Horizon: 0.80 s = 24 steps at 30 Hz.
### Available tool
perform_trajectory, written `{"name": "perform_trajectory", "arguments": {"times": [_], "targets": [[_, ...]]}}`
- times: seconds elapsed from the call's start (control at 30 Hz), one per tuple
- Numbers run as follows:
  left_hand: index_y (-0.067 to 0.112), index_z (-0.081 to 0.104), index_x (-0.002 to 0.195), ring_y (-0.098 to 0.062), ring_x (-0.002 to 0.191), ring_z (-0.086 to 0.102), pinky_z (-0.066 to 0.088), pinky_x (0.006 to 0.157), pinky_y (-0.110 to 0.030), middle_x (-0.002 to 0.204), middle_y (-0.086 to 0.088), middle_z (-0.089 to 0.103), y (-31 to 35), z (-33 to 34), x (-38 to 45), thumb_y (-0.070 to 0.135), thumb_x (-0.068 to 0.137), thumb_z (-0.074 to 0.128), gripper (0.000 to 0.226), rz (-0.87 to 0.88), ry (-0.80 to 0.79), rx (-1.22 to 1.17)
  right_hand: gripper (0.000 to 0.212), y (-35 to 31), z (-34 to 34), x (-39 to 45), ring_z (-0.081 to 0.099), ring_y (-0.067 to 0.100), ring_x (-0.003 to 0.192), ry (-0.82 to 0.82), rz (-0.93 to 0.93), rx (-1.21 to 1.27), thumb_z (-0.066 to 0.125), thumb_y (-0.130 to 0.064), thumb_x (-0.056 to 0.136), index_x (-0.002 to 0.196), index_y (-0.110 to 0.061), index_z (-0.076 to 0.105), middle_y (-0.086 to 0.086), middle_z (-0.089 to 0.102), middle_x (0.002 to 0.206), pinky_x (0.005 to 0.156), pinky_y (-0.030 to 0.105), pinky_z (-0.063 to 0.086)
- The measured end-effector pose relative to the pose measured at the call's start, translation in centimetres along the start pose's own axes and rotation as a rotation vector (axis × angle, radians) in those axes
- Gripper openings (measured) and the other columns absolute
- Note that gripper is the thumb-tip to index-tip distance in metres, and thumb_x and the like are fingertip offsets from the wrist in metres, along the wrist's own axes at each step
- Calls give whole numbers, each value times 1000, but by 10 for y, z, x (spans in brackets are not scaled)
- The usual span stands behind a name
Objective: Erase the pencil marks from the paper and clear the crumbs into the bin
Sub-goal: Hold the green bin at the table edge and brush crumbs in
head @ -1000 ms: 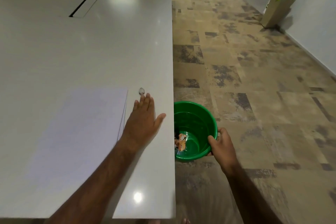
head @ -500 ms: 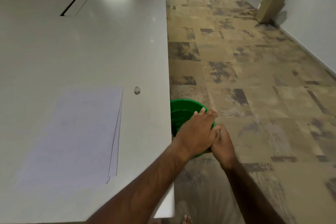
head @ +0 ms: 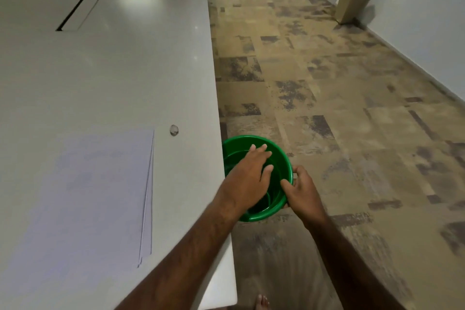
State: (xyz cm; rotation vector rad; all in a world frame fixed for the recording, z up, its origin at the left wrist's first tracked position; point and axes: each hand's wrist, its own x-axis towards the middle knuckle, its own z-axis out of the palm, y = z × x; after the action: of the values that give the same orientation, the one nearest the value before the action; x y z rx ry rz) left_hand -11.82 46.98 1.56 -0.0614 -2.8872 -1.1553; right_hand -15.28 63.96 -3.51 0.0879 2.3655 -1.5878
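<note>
Now, right hand (head: 303, 190) gripping green bin (head: 234, 145) rim, left hand (head: 247, 176) flat-fingered above it, eraser (head: 173, 130), seemingly, beside paper (head: 83, 191).

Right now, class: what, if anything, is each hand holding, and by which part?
The right hand grips the green bin by its rim, on the side away from the table. The left hand holds nothing, its fingers spread flat over the bin's opening.

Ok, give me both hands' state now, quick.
Left hand: open, fingers spread over the bin, holding nothing.
Right hand: grips the bin's rim.
</note>
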Motion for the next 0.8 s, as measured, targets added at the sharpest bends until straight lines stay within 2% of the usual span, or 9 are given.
{"name": "perform_trajectory", "arguments": {"times": [0.07, 0.13, 0.2, 0.3, 0.43, 0.5, 0.6, 0.73, 0.8], "targets": [[16, 47, 152, -12, 151, 30, 21, 125, -27, 159, 1, 45, -4, 1, 0, 27, 109, 46, 44, 4, 89, 22, 18, 2, -3, 0, 79, 29, 72, 17, 8, -1, 59, -9, 102, 113, -23, 57, 13, 77, 95, 64, 56, 66], [15, 54, 145, -15, 138, 43, 38, 119, -37, 146, 0, 55, -12, -2, 0, 26, 107, 48, 39, 14, 197, 107, 18, 4, -8, -1, 79, 30, 72, 45, 14, 7, 58, -7, 102, 111, -23, 58, 13, 77, 95, 63, 57, 65], [16, 55, 141, -17, 132, 43, 43, 112, -39, 140, 0, 55, -17, -5, -1, 27, 106, 48, 37, 1, 258, 173, 19, 7, -16, -3, 79, 31, 71, 72, 29, 36, 57, -5, 102, 110, -22, 59, 16, 77, 95, 61, 57, 66], [15, 50, 144, -18, 135, 37, 41, 115, -41, 144, -1, 49, -22, -4, -2, 27, 105, 48, 41, -3, 288, 160, 21, 9, -25, -5, 79, 34, 70, 83, 46, 67, 55, -1, 102, 116, -17, 60, 18, 77, 95, 60, 54, 66], [13, 38, 153, -18, 145, 29, 31, 121, -34, 156, -3, 36, -19, -4, -3, 29, 106, 49, 51, -33, 253, 119, 22, 12, -35, -9, 79, 31, 69, 117, 53, 79, 55, 1, 103, 120, -13, 58, 19, 77, 93, 56, 45, 65], [13, 30, 157, -20, 151, 24, 25, 123, -33, 163, -4, 28, -16, -5, -5, 30, 107, 48, 56, -65, 231, 105, 24, 16, -39, -10, 79, 32, 70, 127, 59, 87, 55, 0, 103, 123, -14, 58, 18, 78, 93, 58, 48, 66], [16, 17, 162, -20, 156, 18, 20, 120, -31, 170, -4, 18, -10, -4, -8, 43, 108, 43, 65, -175, 183, 39, 26, 22, -48, -9, 79, 32, 71, 117, 59, 82, 55, -2, 103, 125, -15, 57, 17, 78, 93, 60, 51, 66], [19, 10, 164, -21, 157, 18, 22, 115, -30, 172, -3, 13, 4, 10, -19, 53, 106, 42, 74, -274, 117, 20, 26, 24, -65, 1, 79, 29, 70, 83, 56, 80, 56, -2, 103, 125, -16, 58, 16, 77, 94, 54, 39, 63], [17, 7, 165, -22, 158, 15, 20, 118, -32, 173, -5, 9, 9, 15, -25, 51, 106, 42, 76, -334, 73, 48, 26, 28, -71, 7, 79, 29, 70, 62, 45, 83, 56, 0, 103, 125, -14, 58, 16, 77, 94, 55, 40, 63]]}}
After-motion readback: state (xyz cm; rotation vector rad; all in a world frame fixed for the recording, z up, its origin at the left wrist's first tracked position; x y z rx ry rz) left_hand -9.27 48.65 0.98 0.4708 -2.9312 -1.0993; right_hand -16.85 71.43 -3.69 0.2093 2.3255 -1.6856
